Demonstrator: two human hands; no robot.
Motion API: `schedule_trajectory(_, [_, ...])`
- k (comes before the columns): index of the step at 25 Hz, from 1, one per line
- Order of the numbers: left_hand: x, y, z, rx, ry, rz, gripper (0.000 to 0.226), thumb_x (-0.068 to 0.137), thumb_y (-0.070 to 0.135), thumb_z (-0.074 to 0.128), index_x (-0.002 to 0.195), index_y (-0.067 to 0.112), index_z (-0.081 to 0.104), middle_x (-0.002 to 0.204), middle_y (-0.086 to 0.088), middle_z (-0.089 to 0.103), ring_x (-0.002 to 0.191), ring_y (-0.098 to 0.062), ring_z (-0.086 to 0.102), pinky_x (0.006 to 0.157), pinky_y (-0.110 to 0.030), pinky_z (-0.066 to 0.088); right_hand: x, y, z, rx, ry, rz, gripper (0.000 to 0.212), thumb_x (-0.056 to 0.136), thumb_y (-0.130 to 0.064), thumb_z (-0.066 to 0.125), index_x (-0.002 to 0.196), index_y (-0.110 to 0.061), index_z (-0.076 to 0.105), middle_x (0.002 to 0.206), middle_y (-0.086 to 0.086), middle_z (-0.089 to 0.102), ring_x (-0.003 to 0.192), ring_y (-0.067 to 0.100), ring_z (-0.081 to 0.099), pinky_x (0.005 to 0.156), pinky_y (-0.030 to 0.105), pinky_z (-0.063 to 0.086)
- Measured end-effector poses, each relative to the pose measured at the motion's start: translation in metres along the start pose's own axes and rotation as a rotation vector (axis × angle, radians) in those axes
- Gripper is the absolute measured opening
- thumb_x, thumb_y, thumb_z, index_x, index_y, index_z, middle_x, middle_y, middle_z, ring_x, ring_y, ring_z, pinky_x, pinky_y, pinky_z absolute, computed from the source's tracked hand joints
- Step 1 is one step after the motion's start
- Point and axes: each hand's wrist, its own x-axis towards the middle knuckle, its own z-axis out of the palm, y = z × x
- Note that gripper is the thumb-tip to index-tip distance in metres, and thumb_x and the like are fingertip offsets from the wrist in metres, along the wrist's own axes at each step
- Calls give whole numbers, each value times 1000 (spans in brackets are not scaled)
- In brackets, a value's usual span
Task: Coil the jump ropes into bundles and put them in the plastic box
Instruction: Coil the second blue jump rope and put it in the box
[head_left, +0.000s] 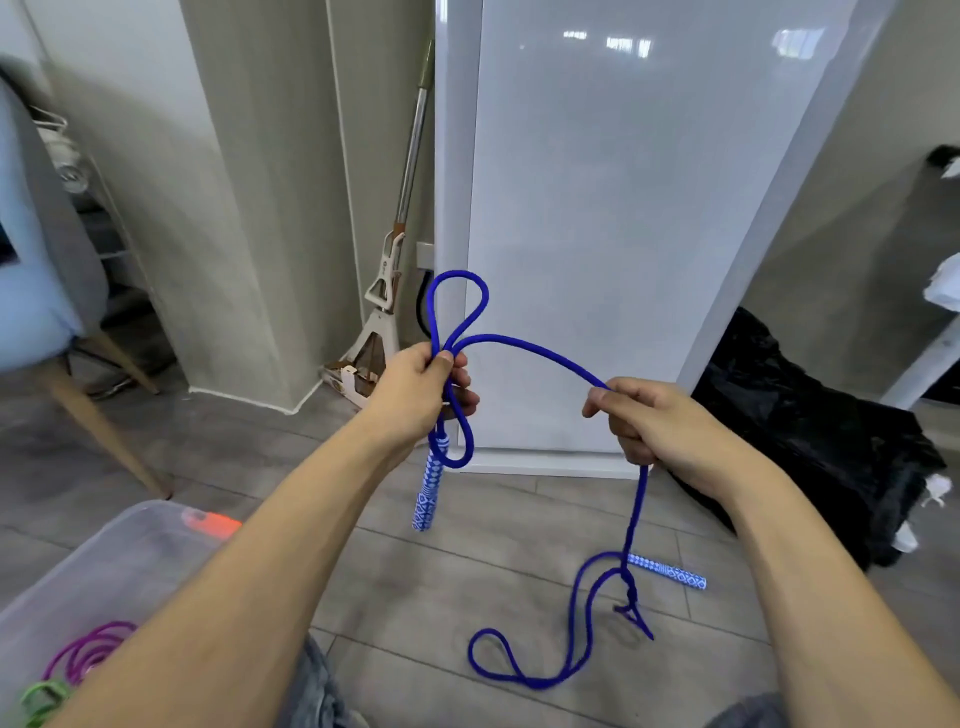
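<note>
My left hand (422, 387) grips a blue jump rope (524, 345) where a loop stands above the fist and a smaller one hangs below. One blue-and-white patterned handle (428, 488) dangles under that hand. My right hand (649, 421) holds the same rope further along, fingers curled round it. From there the rope drops to the floor and lies in loose curves, ending at the second handle (670, 571). The clear plastic box (119, 551) sits at the lower left, partly behind my left forearm, with a purple rope (85, 652) and a green rope (41, 699) inside.
A white panel (597, 234) leans upright straight ahead. A mop (384, 291) stands against the wall to its left. A chair (47, 270) is at the far left and a black bag (810, 441) lies at the right. The floor is grey planks.
</note>
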Motion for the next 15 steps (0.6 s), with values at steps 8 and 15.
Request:
schedule_trajectory(8, [-3,-1,3,-23,-212,-41,24,107,16,36,106,4,57,68,0,49,57,-17,54,73,-42,58,-3,-12,11,-97,93,-159,31,106,-23,44,91,-10,68,52,-14,32,49,12,24,50,25,23])
schedule_trajectory(15, [2,-6,6,-18,-24,0,24,107,16,37,95,8,56,67,-1,51,55,-17,58,80,-48,61,4,-14,24,-165,246,-203,29,105,-26,46,87,-15,65,47,-14,41,40,4,32,44,15,28])
